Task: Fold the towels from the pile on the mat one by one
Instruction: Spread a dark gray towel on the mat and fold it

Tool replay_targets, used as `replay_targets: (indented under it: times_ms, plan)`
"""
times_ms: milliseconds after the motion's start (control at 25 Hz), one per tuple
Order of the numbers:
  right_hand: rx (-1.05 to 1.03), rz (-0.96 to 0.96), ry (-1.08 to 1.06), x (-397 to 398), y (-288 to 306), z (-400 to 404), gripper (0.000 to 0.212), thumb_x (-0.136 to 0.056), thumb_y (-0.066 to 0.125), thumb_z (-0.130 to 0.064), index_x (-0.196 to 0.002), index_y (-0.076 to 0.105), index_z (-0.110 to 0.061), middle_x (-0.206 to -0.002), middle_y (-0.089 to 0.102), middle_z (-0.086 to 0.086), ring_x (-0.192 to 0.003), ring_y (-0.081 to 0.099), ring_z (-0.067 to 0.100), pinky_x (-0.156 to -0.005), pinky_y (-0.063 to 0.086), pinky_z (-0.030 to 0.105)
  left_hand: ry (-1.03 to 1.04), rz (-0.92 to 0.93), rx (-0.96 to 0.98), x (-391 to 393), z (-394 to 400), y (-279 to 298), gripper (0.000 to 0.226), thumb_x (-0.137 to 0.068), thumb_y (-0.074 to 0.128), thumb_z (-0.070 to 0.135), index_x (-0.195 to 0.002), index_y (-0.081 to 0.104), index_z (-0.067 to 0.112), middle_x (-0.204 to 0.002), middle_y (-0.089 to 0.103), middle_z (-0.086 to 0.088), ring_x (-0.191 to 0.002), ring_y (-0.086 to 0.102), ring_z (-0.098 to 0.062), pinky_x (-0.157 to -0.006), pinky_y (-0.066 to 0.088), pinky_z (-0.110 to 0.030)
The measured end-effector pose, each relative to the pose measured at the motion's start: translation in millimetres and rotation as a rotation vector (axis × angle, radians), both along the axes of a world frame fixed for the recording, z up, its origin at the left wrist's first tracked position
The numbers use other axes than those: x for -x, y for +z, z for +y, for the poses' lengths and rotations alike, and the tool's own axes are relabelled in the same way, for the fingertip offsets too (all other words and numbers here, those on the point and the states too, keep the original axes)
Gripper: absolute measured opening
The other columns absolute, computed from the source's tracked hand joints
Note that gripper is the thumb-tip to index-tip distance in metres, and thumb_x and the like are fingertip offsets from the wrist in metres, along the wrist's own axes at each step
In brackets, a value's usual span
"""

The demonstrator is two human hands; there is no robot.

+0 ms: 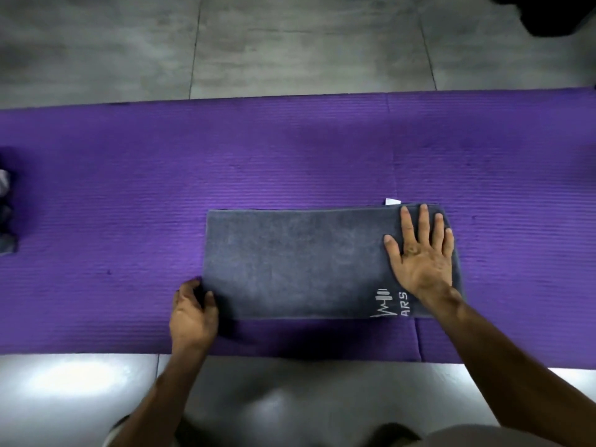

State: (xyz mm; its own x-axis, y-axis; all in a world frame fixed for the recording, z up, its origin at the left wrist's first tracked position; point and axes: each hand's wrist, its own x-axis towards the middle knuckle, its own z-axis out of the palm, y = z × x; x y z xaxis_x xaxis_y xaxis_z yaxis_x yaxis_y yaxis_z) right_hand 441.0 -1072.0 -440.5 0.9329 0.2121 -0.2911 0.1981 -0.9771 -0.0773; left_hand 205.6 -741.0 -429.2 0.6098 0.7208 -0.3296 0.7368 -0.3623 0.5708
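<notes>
A grey towel (pixel 290 262) lies folded into a long rectangle on the purple mat (pixel 161 175), with a white logo near its right end and a small white tag poking out at its far edge. My right hand (pixel 419 253) lies flat on the towel's right end, fingers straight and spread. My left hand (pixel 193 311) pinches the towel's near left corner, thumb on top and fingers curled under the edge.
A pile of more towels (pixel 6 217) sits at the far left edge of the mat, mostly out of frame. Grey floor tiles (pixel 290 43) surround the mat. A dark object (pixel 548 14) fills the top right corner.
</notes>
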Motion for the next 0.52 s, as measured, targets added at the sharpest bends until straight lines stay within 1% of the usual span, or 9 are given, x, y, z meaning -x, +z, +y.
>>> replay_targets:
  times_ms: [80,120,200,240,320,360,400,440,520]
  plan:
    - [-0.016,0.051,-0.019,-1.8,7.5,3.5,0.069,-0.097,0.012,-0.06,-0.157,0.001,-0.027,-0.164,-0.008,0.009,-0.15,-0.009,0.034,-0.121,-0.008,0.05,0.197,-0.078,0.209,-13.7,7.7,15.1,0.068,-0.067,0.06,0.052,-0.106,0.061,-0.004,-0.092,0.069,-0.022,-0.094,0.065,-0.036,-0.087,0.051,-0.05]
    - [-0.055,0.026,-0.033,-0.6,12.4,5.6,0.066,-0.099,0.018,-0.054,-0.157,0.011,-0.022,-0.164,-0.001,0.011,-0.15,-0.003,0.036,-0.121,-0.004,0.051,0.256,-0.063,0.28,-22.4,7.8,26.2,0.055,-0.069,0.07,0.041,-0.101,0.066,-0.005,-0.078,0.07,-0.014,-0.085,0.066,-0.029,-0.082,0.055,-0.039]
    - [-0.173,-0.154,-0.015,12.4,17.6,12.9,0.059,-0.096,0.03,-0.042,-0.146,0.04,-0.011,-0.159,0.022,0.017,-0.147,0.016,0.039,-0.121,0.008,0.053,0.326,-0.005,0.4,-38.6,5.4,41.7,0.017,-0.079,0.073,0.009,-0.09,0.068,-0.003,-0.052,0.063,0.005,-0.064,0.062,-0.017,-0.057,0.051,-0.017]
    - [-0.266,-0.246,0.026,24.7,20.5,20.2,0.054,-0.096,0.032,-0.036,-0.138,0.051,-0.008,-0.155,0.033,0.018,-0.143,0.027,0.04,-0.12,0.017,0.052,0.361,-0.001,0.434,-44.5,4.5,44.8,0.011,-0.08,0.071,0.002,-0.088,0.068,-0.004,-0.052,0.062,0.005,-0.06,0.059,-0.014,-0.046,0.047,-0.015]
    - [-0.504,-0.303,0.087,54.6,27.7,37.3,0.044,-0.097,0.035,-0.028,-0.124,0.062,-0.008,-0.145,0.047,0.014,-0.129,0.044,0.036,-0.113,0.032,0.044,0.45,-0.025,0.488,-52.1,2.1,49.1,0.024,-0.077,0.072,0.002,-0.1,0.067,-0.003,-0.065,0.061,-0.006,-0.059,0.053,-0.018,-0.037,0.039,-0.017]
    - [-0.643,-0.251,0.073,69.1,33.8,48.4,0.039,-0.098,0.037,-0.025,-0.121,0.065,-0.009,-0.139,0.053,0.011,-0.121,0.051,0.032,-0.108,0.037,0.04,0.453,-0.039,0.501,-57.3,-2.4,54.4,0.027,-0.077,0.071,0.002,-0.104,0.065,0.003,-0.068,0.058,-0.007,-0.056,0.049,-0.018,-0.035,0.035,-0.016]
    - [-0.794,-0.116,0.014,82.1,41.1,59.6,0.035,-0.099,0.041,-0.025,-0.121,0.065,-0.012,-0.132,0.058,0.006,-0.116,0.056,0.026,-0.105,0.04,0.035,0.433,-0.061,0.518,-64.4,-13.4,62.7,0.03,-0.078,0.069,0.001,-0.105,0.061,0.011,-0.068,0.057,-0.006,-0.053,0.046,-0.016,-0.035,0.033,-0.015]
    - [-0.94,0.092,-0.097,90.9,52.6,69.3,0.032,-0.1,0.045,-0.027,-0.124,0.064,-0.017,-0.127,0.061,0.0,-0.112,0.06,0.02,-0.103,0.043,0.033,0.396,-0.106,0.546,-71.8,-29.0,73.3,0.035,-0.08,0.066,-0.002,-0.106,0.055,0.017,-0.069,0.058,-0.005,-0.054,0.047,-0.016,-0.036,0.036,-0.015]
    - [-1.204,0.621,-0.3,93.5,72.7,88.6,0.036,-0.097,0.056,-0.037,-0.133,0.056,-0.03,-0.124,0.063,-0.01,-0.108,0.064,0.011,-0.099,0.05,0.034,0.206,-0.207,0.516,-84.1,-66.7,96.3,0.047,-0.081,0.063,-0.006,-0.112,0.049,0.026,-0.078,0.066,-0.006,-0.061,0.057,-0.017,-0.048,0.046,-0.022]
